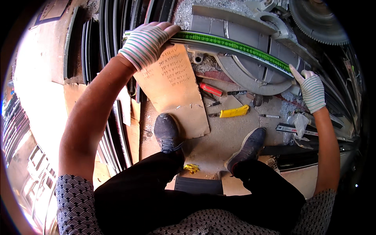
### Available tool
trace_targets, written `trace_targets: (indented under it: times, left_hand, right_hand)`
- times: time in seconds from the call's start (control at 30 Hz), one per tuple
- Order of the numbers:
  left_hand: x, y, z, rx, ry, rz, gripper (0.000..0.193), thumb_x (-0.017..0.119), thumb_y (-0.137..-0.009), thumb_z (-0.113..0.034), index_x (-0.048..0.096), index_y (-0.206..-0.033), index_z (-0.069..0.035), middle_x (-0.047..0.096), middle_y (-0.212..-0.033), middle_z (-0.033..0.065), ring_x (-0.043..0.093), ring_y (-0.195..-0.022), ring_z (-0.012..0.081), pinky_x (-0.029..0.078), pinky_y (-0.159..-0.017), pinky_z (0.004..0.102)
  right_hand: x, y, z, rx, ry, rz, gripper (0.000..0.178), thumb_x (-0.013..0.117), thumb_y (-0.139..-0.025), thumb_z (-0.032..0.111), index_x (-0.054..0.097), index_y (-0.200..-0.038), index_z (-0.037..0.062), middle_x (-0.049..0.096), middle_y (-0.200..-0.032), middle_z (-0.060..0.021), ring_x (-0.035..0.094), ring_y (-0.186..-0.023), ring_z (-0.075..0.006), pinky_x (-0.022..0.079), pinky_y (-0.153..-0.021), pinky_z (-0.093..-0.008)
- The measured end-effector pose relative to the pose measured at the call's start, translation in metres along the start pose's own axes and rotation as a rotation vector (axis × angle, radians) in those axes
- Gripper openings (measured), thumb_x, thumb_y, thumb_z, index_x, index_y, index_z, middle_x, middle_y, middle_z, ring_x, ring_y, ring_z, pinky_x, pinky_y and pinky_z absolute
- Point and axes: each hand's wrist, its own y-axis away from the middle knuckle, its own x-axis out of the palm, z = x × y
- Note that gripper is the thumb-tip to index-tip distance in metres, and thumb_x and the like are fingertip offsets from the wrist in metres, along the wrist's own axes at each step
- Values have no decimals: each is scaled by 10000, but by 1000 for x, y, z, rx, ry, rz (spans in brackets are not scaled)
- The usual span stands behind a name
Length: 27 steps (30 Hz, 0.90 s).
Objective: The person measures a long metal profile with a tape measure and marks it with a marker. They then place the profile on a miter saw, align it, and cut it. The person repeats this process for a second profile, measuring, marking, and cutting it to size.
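Note:
A green tape measure blade (235, 45) runs along a narrow dark profile strip (223, 47), stretched from left to right over the grey saw base (250, 68). My left hand (147, 44), in a striped half-finger glove, is closed over the left part of the blade and strip. Its palm side and the blade's far left end are mostly hidden. In a matching glove, my right hand (311, 89) pinches the right end, thumb and fingers meeting at the tip of the blade. The two hands are about the strip's visible length apart.
A toothed circular saw blade (319, 21) stands at the far right. Below the saw base lie a cardboard sheet (176, 86) with handwriting, a yellow utility knife (234, 111), a red-handled tool (210, 89) and a marker (269, 116). Long dark profiles (107, 31) stack at the left.

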Motion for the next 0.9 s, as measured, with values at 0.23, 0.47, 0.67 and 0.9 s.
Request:
trace_targets:
  times: [0.23, 0.47, 0.67, 0.9]
  left_hand:
    - [4, 0, 1, 24, -45, -25, 489, 691, -925, -249, 570, -1379, -114, 668, -1206, 106, 645, -1073, 340, 520, -955, 425]
    - [2, 0, -2, 3, -60, -23, 485, 694, -918, -221, 571, -1375, -113, 668, -1200, 116, 646, -1073, 346, 518, -957, 438]
    - [-24, -6, -15, -51, -6, 77, 341, 663, -935, -240, 636, -1236, -81, 685, -1101, 88, 670, -1014, 297, 541, -869, 425]
    - [-20, -4, -11, -41, 27, 50, 363, 663, -923, -240, 625, -1248, -85, 667, -1076, 115, 657, -1000, 333, 532, -861, 430]
  right_hand:
    - [7, 4, -1, 34, 23, 24, 763, 597, -877, 9, 448, -1548, 341, 651, -1047, -145, 652, -949, -312, 543, -869, -426]
    - [8, 3, 0, 29, 67, 5, 755, 584, -890, 18, 436, -1554, 346, 647, -1041, -134, 650, -948, -308, 540, -870, -428]
    - [8, 5, -1, 25, 78, 19, 745, 574, -903, 27, 425, -1559, 348, 664, -1084, -157, 660, -965, -315, 543, -883, -439]
    - [12, 4, -2, 14, 99, 2, 757, 578, -905, 21, 415, -1563, 356, 674, -1106, -170, 669, -955, -326, 553, -874, -443]
